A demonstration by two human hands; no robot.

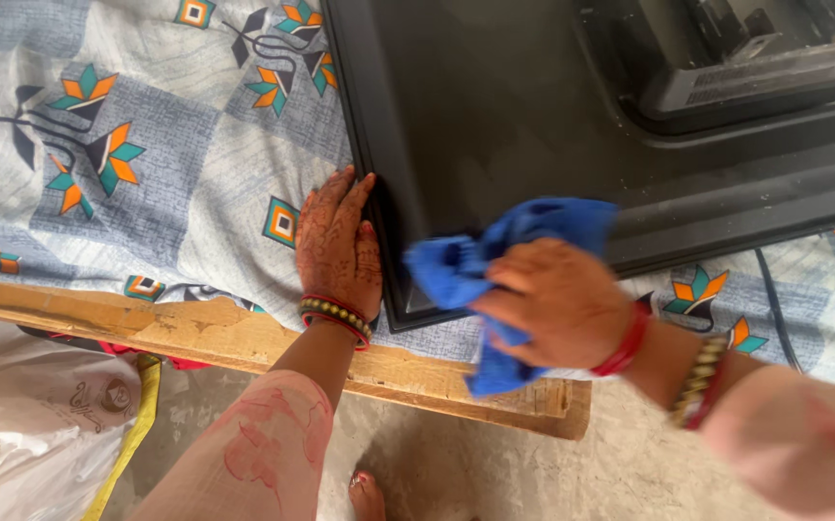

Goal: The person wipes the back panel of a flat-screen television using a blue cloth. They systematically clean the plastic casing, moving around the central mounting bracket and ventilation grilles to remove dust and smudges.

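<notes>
Right grip (557, 304) bunches blue cloth (514, 246).

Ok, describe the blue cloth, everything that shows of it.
The blue cloth is a soft, crumpled fabric rag of plain bright blue. The right hand grips it bunched, with folds spilling out above the knuckles and a tail hanging below the hand, over the wooden edge. Its upper part lies pressed on the lower corner of the flat black panel, which rests on the patterned sheet. The left hand lies flat at the panel's side, apart from the cloth.
</notes>
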